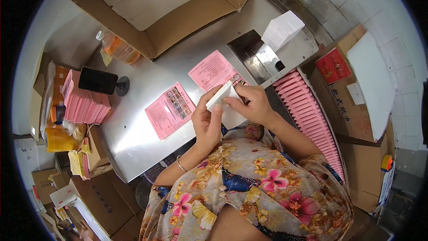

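Note:
Both of my hands are closed on a small piece of folded white paper (220, 97) in front of my chest, just above the table's near edge. My left hand (207, 120) grips its lower left side, the thumb pressed along it. From the right, my right hand (253, 102) pinches the other side between thumb and fingers. Beyond my hands lies a flat pink printed packet (209, 69), partly covered by them. To the left of my left hand, a stack of similar pink packets (161, 114) with small pictures lies on the metal table (129, 129).
A large open cardboard box (187, 20) stands at the back. Left are a bottle (118, 47), a phone on a stand (98, 80) and piled pink packets (84, 102). Right are a shiny metal block (254, 56), a white paper stack (283, 30) and a long row of pink packets (307, 111).

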`<state>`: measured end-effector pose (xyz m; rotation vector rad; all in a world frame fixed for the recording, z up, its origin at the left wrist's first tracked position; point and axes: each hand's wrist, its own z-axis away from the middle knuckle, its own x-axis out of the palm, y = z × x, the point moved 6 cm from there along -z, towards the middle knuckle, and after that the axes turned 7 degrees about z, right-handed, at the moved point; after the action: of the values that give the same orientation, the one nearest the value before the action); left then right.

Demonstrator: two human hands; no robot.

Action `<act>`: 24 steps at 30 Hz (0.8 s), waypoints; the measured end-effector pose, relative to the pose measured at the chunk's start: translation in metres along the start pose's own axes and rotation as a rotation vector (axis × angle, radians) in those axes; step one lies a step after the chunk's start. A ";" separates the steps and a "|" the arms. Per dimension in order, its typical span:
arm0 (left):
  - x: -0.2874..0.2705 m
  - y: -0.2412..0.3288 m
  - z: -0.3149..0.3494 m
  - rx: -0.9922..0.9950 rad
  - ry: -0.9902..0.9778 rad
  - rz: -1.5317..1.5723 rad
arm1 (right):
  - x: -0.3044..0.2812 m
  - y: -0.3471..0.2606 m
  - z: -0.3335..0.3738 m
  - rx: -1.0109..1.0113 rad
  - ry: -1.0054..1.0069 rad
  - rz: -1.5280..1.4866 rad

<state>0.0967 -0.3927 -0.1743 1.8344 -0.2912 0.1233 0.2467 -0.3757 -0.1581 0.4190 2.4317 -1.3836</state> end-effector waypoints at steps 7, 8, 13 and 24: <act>0.004 -0.006 -0.007 -0.045 -0.175 -0.026 | -0.001 0.016 0.000 0.059 0.185 -0.033; 0.011 -0.002 -0.009 0.025 -0.278 0.008 | -0.005 0.018 -0.003 0.025 0.309 -0.044; 0.004 -0.010 -0.032 0.181 -0.268 -0.205 | 0.000 0.053 0.011 0.200 -0.277 -0.180; -0.010 -0.063 -0.025 0.139 -0.506 -0.865 | -0.035 0.055 0.007 -0.190 0.150 0.383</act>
<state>0.1049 -0.3519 -0.2280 1.9580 0.1880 -0.9456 0.3013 -0.3585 -0.1903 0.9116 2.4019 -0.9823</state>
